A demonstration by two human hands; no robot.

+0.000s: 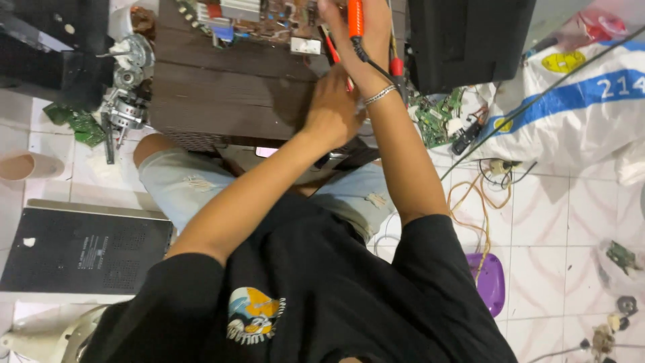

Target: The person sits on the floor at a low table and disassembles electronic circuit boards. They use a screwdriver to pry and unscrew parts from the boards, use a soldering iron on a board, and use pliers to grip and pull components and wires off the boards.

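The right hand [359, 30] reaches up over the far edge of the dark wooden desk [228, 87], its grip closed around an orange-handled soldering iron [355, 17] whose black cord [376, 64] trails down along the wrist past a silver bracelet [379, 94]. The iron's tip is out of view at the top of the picture. The left hand [332, 111] sits lower, near the right edge of the desk and just under the right wrist; its fingers curl toward a thin red tool [332, 50], but the back of the hand hides them, so whether the grip pinches it or only rests beside it cannot be told.

At the far edge of the desk, just left of the right hand, lies a brown circuit board [269, 17] crowded with parts. A black box-like casing [470, 40] stands just beyond the right edge of the desk. On the floor below it lies a green circuit board [437, 117], with a white sack [578, 107] further right. Off the left edge of the desk a small metal motor [127, 101] rests on the tiled floor [551, 215]. A black flat panel [84, 252] lies on the floor beside the person's left knee, and a purple plastic lid [490, 282] lies on the floor to their right.
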